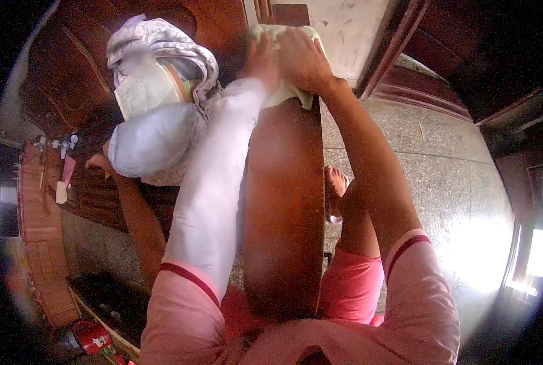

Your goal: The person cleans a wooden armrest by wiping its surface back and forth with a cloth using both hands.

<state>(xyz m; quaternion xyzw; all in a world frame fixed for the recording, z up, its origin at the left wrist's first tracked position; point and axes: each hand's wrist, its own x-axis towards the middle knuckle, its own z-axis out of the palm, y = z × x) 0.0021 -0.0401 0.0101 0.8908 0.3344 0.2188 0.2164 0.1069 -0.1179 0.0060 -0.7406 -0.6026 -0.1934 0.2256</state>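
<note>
A pale yellow-green cloth [289, 97] is draped over the far end of a long brown wooden bench [283, 207], its lower edge hanging in folds. On the cloth's left side rests my left hand [263, 61], below it a white sleeve cover; its fingers point away and press into the fabric. My right hand [308, 61] bears down on the cloth beside it, fingers curled over the fabric. The two hands nearly touch. Parts of the cloth are hidden beneath them.
Left of the bench, a patterned cloth [162, 39], a light-blue cushion-like bundle [153, 139] and a printed paper-like piece [146, 91] lie on dark wooden furniture. My bare foot [336, 185] stands on the speckled floor [417, 182]. A red object [92, 336] sits lower left.
</note>
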